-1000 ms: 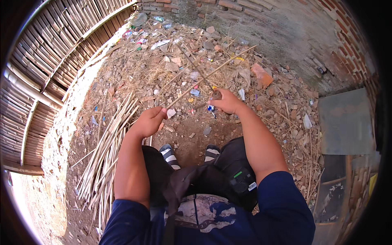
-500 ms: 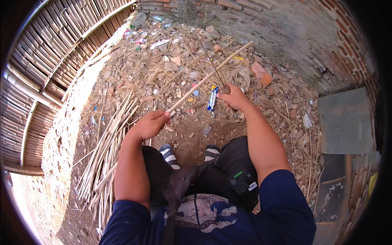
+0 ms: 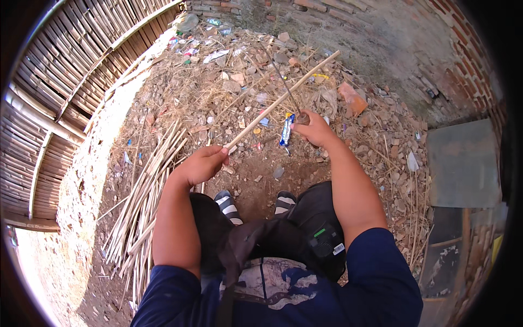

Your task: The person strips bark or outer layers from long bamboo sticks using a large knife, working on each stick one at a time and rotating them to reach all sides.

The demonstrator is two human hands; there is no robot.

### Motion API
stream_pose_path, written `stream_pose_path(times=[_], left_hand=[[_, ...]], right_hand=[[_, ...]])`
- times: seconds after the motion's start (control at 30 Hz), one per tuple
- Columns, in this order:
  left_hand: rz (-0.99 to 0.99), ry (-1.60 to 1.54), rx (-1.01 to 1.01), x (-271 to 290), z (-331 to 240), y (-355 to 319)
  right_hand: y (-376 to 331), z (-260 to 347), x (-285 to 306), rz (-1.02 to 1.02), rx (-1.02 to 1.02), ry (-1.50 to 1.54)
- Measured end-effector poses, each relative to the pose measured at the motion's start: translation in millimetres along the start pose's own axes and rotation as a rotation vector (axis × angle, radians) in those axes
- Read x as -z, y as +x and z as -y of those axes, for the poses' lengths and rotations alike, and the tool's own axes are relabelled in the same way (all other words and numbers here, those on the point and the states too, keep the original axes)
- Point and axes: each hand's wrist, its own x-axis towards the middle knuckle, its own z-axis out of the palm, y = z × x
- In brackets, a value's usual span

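Left hand (image 3: 204, 164): pinching the stick's (image 3: 272, 110) near end.
Right hand (image 3: 315, 131): wrapped round the knife (image 3: 284, 84), apart from the left.
Stick: slanting away rightward, the knife crossing it in my view.

The left arm (image 3: 177, 223) stretched forward, wrist (image 3: 184, 177) bent inward, the left hand (image 3: 202, 164) curled — thumb against the fingers. The right arm (image 3: 354, 182) slanted inward; the right hand (image 3: 316, 131) — slightly farther out — was closed, its thumb pointing left.
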Motion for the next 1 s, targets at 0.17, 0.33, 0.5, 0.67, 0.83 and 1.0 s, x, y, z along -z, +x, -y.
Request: stream_pose_path(times=[0.17, 0.33, 0.5, 0.67, 0.83, 1.0], left_hand=[[-0.044, 0.083, -0.052, -4.2, -6.9, 6.8], [-0.107, 0.255, -0.096, -12.2, -11.7, -4.0], [-0.108, 0.216, -0.078, -2.2, -13.7, -6.9], [-0.166, 0.243, -0.138, -3.8, -6.2, -1.0], [-0.196, 0.304, -0.096, -5.0, -26.5, -16.4], [-0.292, 0.269, -0.095, 15.4, -12.1, -21.2]], right_hand=[[-16.5, 20.2, -11.8, 0.146, 0.166, -0.102], [-21.1, 22.6, -12.0, 0.277, 0.241, -0.148], [0.9, -3.1, 9.2, 0.063, 0.074, 0.288], [-19.1, 24.6, -26.0, 0.129, 0.334, -0.178], [-5.2, 9.8, -2.0, 0.005, 0.279, 0.037], [12.4, -23.5, 20.8, -0.242, 0.138, 0.722]])
